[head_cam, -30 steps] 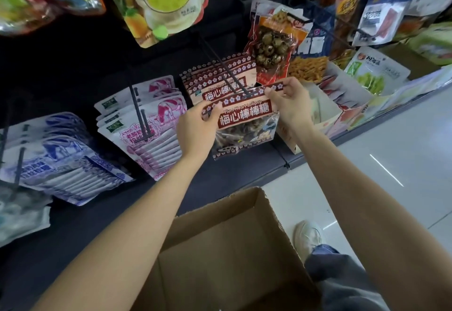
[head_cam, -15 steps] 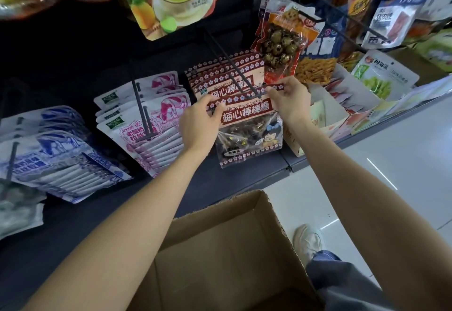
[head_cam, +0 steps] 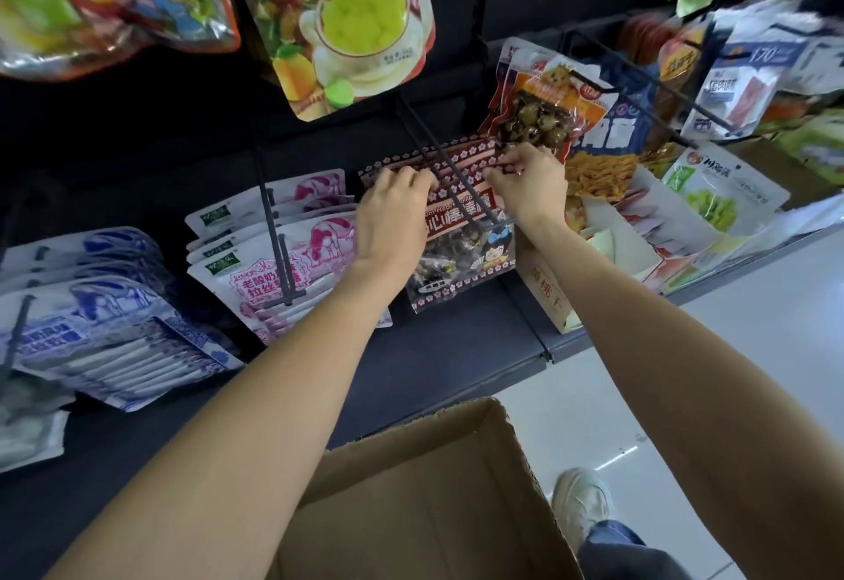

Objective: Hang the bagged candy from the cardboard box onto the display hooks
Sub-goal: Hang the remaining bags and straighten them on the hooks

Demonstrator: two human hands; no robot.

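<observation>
Dark shop shelf (head_cam: 456, 351) over pale glossy floor tiles (head_cam: 753, 351). Left hand (head_cam: 392, 219) and right hand (head_cam: 530, 182) pinch a crinkly red candy bag (head_cam: 461, 250) on a black wire hook (head_cam: 452, 173); brown cardboard box (head_cam: 411, 502) below.

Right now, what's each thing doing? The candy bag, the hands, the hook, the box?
Maroon flower-print candy bag: on the hook, held at its top corners.
Left hand: pinching the bag's top left.
Right hand: pinching the bag's top right.
Black metal display hook: threaded through the bag, more maroon bags behind.
Brown cardboard box: flaps open; no candy visible in the part shown.
</observation>
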